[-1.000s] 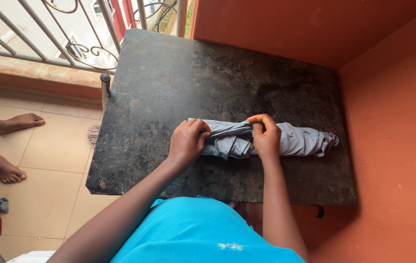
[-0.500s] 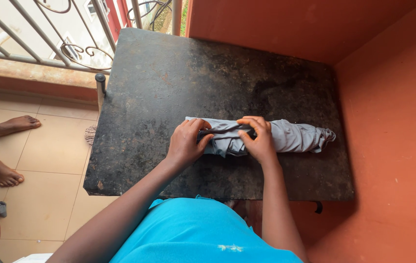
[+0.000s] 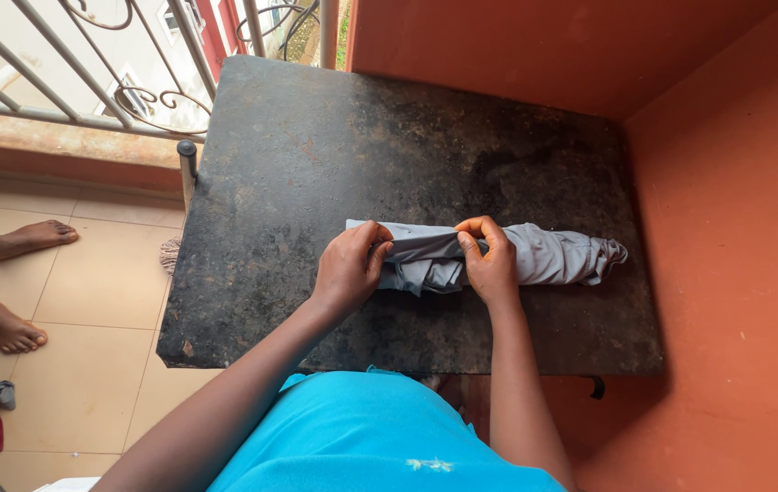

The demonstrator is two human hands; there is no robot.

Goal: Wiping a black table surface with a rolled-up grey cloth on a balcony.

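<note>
At the middle of the dark table [image 3: 316, 146], the left hand [image 3: 350, 266] curls its fingers over the left end of a rolled grey cloth [image 3: 548, 255], thumb and fingertips closed on the loose edge there. The right hand [image 3: 491, 260], at three o'clock from the left, pinches a fold on top of the roll between thumb and forefinger, the other fingers bent against the cloth. The roll lies across the table from nine to three o'clock, its bunched tail pointing toward the orange wall [image 3: 735, 228].

The grip looks narrow on both sides. If either pinch slips, the folds between the hands, which already sag open toward six o'clock, may spill and the roll may loosen. The tail at three o'clock is held by nothing and could unwind if the cloth is tugged leftward. The roll also sits nearer the table's near edge than its far one, so a hard pull toward the body could drag it off.

Compared with half a second ago, the right hand has lifted from lying flat over the roll to a raised pinch, and the left fingers have closed tighter on the end. A railing [image 3: 88, 82] stands at ten o'clock, and another person's bare feet [image 3: 29, 239] rest on the tiled floor [image 3: 107, 301] at nine o'clock.
</note>
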